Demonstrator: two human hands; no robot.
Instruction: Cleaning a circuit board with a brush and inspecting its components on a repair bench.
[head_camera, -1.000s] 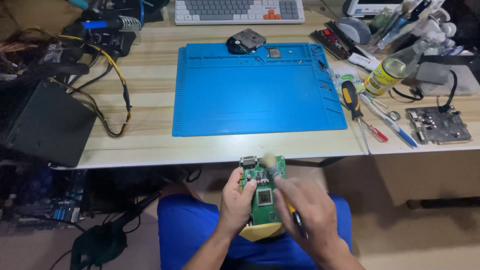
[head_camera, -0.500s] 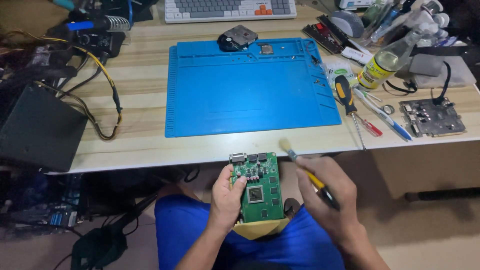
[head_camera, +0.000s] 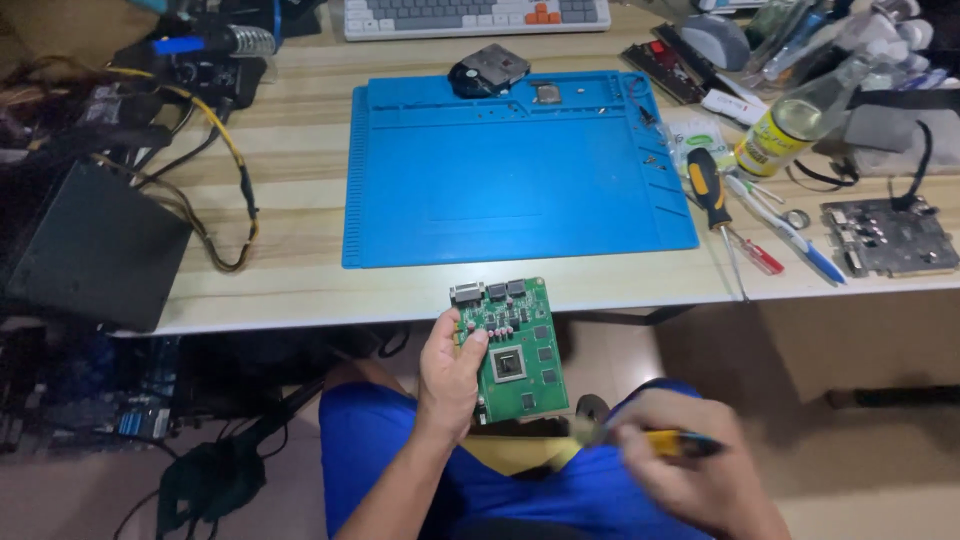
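Note:
My left hand (head_camera: 447, 375) grips a green circuit board (head_camera: 517, 350) by its left edge, holding it over my lap just below the table's front edge. The board has a square chip in the middle and connectors along its top. My right hand (head_camera: 690, 470) is lower right, blurred, closed around a thin yellow-handled tool (head_camera: 650, 440), probably a brush, whose tip points left toward the board's lower right corner.
A blue work mat (head_camera: 520, 170) lies on the wooden table (head_camera: 290, 270). A screwdriver (head_camera: 712, 195), pens, a yellow-labelled bottle (head_camera: 790, 125) and a grey circuit board (head_camera: 890, 235) are at right. A black box (head_camera: 95, 250) with cables sits left; a keyboard (head_camera: 475, 15) at the back.
My right hand with the tool has dropped from above the board's top edge down to the lower right of it. The board stays in my left hand.

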